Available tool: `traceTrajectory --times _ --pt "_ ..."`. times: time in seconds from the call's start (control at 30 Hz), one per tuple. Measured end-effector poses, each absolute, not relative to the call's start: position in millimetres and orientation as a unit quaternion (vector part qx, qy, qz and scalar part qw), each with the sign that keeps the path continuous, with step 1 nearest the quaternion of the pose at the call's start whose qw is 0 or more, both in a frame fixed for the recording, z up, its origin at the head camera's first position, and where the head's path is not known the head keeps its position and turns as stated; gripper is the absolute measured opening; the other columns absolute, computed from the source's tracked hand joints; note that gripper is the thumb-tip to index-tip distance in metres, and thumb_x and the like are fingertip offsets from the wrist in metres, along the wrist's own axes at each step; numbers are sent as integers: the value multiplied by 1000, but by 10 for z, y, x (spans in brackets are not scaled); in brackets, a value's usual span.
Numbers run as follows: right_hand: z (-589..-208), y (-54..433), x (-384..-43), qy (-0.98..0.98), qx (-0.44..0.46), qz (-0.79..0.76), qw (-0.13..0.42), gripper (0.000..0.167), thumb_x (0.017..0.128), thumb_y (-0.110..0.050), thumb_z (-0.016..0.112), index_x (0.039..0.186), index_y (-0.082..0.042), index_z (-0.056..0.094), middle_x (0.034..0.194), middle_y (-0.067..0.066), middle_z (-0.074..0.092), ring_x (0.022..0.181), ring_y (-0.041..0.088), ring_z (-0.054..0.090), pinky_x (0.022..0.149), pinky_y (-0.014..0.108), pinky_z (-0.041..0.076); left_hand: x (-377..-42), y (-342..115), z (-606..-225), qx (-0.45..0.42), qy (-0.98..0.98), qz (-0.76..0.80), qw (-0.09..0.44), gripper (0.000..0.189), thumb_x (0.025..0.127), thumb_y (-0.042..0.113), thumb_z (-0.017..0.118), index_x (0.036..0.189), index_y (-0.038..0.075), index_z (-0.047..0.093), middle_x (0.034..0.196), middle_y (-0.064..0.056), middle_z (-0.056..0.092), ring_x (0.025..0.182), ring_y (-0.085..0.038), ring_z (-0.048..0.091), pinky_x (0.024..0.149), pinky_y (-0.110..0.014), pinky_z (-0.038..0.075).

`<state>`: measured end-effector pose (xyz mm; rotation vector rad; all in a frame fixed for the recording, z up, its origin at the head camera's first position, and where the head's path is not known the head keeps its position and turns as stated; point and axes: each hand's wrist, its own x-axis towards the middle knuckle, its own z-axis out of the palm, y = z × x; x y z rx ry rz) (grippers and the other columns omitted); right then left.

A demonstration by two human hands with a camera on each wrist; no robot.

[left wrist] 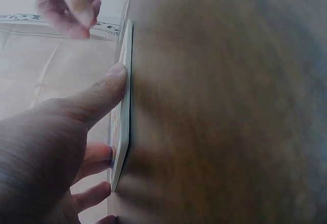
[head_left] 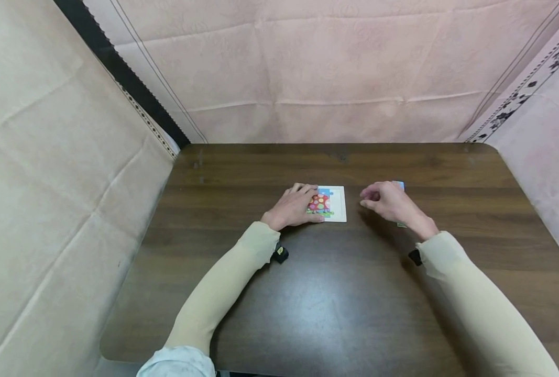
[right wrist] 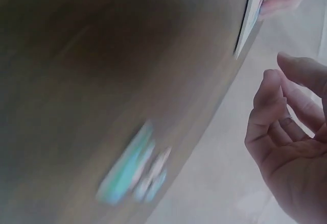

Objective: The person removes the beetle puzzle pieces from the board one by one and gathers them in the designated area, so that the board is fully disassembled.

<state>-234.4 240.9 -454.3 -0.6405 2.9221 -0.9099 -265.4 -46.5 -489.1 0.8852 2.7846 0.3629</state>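
A small jigsaw puzzle [head_left: 338, 204] in a white frame lies on the table, its picture partly filled with a red spotted shape, blue and green. My left hand [head_left: 294, 207] holds its left part. The thumb [left wrist: 104, 94] lies along the near edge, and the other fingers reach over the frame towards its far side. To the right, my right hand [head_left: 388, 201] hovers above the table, fingers loosely bent, with nothing visible between thumb and fingertips. Below it lie loose puzzle pieces [right wrist: 127, 168], blurred and mostly hidden by the hand in the head view.
The brown wooden table [head_left: 279, 298] has rounded corners. Pale cloth [head_left: 331, 68] hangs behind it and at both sides. A black wrist camera [head_left: 280, 254] sits at the left cuff, another dark one [head_left: 415, 257] at the right.
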Motion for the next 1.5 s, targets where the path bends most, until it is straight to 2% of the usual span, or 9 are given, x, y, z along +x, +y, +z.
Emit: traceTrajectory --times 0.07,0.1,0.3,0.6,0.83,0.97,1.2,1.5 --pt "-4549 2268 -2396 933 -200 -299 24 14 91 -7 75 102 1 75 88 9 71 76 21 62 75 41 49 -2658 -467 -4887 298 942 123 98 91 88 66 65 157 14 36 159 0 35 139 -22 28 116 -45 25" --pt "-4556 2201 -2423 932 -197 -302 31 15 91 -7 74 103 2 75 89 10 71 77 21 62 71 40 51 -2660 -468 -4885 297 942 123 97 91 88 66 65 156 14 36 159 0 35 139 -22 28 116 -46 25" --pt "-4622 1892 -2572 934 -171 -306 67 20 95 -8 69 111 3 73 99 17 72 84 27 63 76 41 54 -2674 -463 -4901 297 941 126 101 90 87 67 65 155 15 38 159 1 35 139 -22 29 116 -46 25" --pt "-4686 1608 -2759 942 -162 -288 65 21 94 -2 66 111 9 71 106 25 71 96 36 67 84 49 55 -2698 -474 -4906 302 940 124 103 91 88 68 62 157 14 35 159 -1 35 138 -23 31 116 -45 25" --pt "-4696 1514 -2783 949 -130 -273 85 20 96 -2 62 112 8 69 110 25 67 96 36 65 87 49 55 -2671 -557 -4868 328 923 164 117 64 91 56 66 142 19 56 162 -6 32 147 -27 24 119 -48 21" --pt "-4689 1502 -2794 952 -128 -258 105 22 97 -1 58 115 9 66 114 25 64 97 36 62 88 49 54 -2666 -561 -4865 337 917 176 119 59 92 52 67 140 19 59 162 -8 32 148 -28 22 120 -47 19" --pt "-4684 1490 -2818 953 -125 -247 123 23 98 -4 58 117 8 63 114 23 61 95 34 58 89 49 53 -2681 -539 -4836 338 918 170 118 60 91 50 70 140 17 61 159 -10 37 147 -31 25 120 -46 20" --pt "-4644 1460 -2813 961 -127 -218 114 20 95 -4 62 109 9 68 108 23 60 95 34 54 87 49 52 -2670 -542 -4841 330 920 167 128 61 91 52 68 143 21 58 163 -7 31 148 -30 22 120 -46 21"
